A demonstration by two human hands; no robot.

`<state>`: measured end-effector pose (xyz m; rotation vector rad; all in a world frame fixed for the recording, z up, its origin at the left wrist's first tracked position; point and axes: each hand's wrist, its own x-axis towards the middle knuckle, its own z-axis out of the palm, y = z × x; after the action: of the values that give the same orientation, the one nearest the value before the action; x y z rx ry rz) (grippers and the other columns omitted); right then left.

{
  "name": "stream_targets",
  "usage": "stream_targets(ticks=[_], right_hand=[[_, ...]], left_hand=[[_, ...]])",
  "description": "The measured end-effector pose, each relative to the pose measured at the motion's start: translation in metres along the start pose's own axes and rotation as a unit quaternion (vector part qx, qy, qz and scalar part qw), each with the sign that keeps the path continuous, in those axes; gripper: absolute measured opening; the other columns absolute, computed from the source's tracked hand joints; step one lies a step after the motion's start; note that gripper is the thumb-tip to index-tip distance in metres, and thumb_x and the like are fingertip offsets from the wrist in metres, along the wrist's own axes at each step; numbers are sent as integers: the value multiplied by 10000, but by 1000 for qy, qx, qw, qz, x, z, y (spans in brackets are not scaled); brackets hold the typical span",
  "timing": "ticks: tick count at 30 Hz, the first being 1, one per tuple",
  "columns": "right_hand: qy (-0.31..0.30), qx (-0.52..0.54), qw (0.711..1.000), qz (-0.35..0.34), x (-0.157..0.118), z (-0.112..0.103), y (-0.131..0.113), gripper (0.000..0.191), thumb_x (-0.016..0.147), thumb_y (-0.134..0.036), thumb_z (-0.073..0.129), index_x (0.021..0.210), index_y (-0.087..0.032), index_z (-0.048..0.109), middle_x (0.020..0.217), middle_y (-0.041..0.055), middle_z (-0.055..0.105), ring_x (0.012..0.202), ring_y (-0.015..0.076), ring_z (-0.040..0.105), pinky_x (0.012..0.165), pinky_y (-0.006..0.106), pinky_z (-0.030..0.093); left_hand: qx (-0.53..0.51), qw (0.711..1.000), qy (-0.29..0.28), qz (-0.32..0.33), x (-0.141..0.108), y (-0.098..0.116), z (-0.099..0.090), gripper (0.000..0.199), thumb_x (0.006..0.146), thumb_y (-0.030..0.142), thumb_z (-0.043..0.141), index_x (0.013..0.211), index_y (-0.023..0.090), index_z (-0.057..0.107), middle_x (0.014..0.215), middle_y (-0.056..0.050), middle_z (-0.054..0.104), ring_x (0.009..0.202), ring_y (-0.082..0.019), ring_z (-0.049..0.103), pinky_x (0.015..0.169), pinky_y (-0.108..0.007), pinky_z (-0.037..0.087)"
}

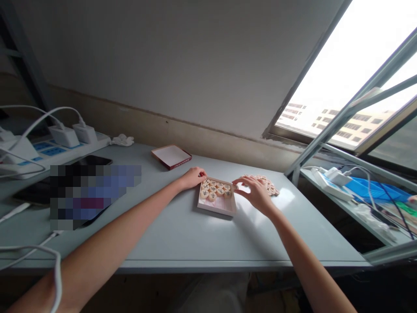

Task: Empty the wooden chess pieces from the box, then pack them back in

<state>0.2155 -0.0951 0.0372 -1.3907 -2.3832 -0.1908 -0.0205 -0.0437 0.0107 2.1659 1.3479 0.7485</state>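
Note:
A shallow open box stands on the grey table, with several round wooden xiangqi pieces lying in rows over its far part. The pink-white bottom shows at the near side. At the box's far left corner, my left hand is closed, its fingers gripping the edge; the fingertips are partly hidden. My right hand pinches a single xiangqi piece between thumb and fingers beside the box's right rim. Just behind that hand lies a pile of xiangqi pieces, partly covered by it.
The upturned box lid lies at the back left. Further left are a power strip with chargers, white cables, a crumpled tissue and a blurred-out device. A metal frame and a lower shelf with another power strip stand right.

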Motion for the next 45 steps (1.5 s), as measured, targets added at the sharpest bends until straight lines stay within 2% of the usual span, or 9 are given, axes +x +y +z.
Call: stream_targets(ticks=[6,16,20,24,27,30,38,41,45], right_hand=[[-65,53,994,-69,-1,-1,-38,143,777,-354,555,844,-228,567,872,5,625,784,164,536,747,298,280],[-54,-7,996,-67,-1,6,-43,167,791,-349,540,709,-228,620,879,8,616,781,165,503,706,302,256],[-23,-15,999,-46,2,2,-23,205,832,-352,472,767,-240,630,852,15,622,790,171,507,715,312,271],[38,-128,989,63,3,8,20,204,842,-304,443,940,-244,611,1017,57,585,922,226,477,751,360,280],[19,-188,977,96,-3,16,46,232,827,-262,454,1016,-258,588,1155,69,521,1026,261,428,769,394,279],[9,-192,978,76,-13,19,54,234,832,-230,440,1014,-255,585,1159,56,524,1069,253,404,798,398,279],[11,-37,998,48,-23,-7,20,223,781,-447,497,850,-270,614,1015,44,575,993,244,467,783,389,319],[-25,13,1000,6,-20,-14,-2,228,775,-459,504,889,-285,598,1028,32,564,1001,233,460,822,394,303],[-79,1,997,-21,-15,-15,-24,202,762,-437,536,874,-281,597,985,31,575,955,235,465,797,392,297]], left_hand=[[10,1000,3,-1,1,0,1,251,732,226,435,838,123,638,888,-78,647,813,-186,579,723,-240,435],[5,1000,8,11,2,-5,3,246,727,211,436,827,124,643,886,-74,648,803,-181,578,717,-230,430],[5,1000,5,8,2,-5,3,245,736,220,436,836,124,638,889,-79,645,811,-184,579,713,-231,428],[3,1000,1,-1,0,-1,1,245,746,222,433,842,118,634,913,-90,639,825,-187,575,723,-233,424],[-1,1000,-2,-7,-2,2,0,240,745,210,432,840,116,632,917,-90,638,827,-185,575,723,-228,424],[-2,1000,-5,-8,-2,3,-1,233,737,195,430,827,118,631,902,-85,641,823,-183,577,718,-222,425],[2,1000,0,0,0,-1,1,229,737,211,432,817,121,627,904,-84,639,821,-179,575,729,-230,423],[5,1000,3,3,0,-1,2,234,739,222,433,817,119,628,899,-88,640,819,-183,575,728,-238,423],[6,1000,7,11,1,-3,3,235,737,228,430,807,121,628,872,-82,642,805,-183,579,714,-237,425]])
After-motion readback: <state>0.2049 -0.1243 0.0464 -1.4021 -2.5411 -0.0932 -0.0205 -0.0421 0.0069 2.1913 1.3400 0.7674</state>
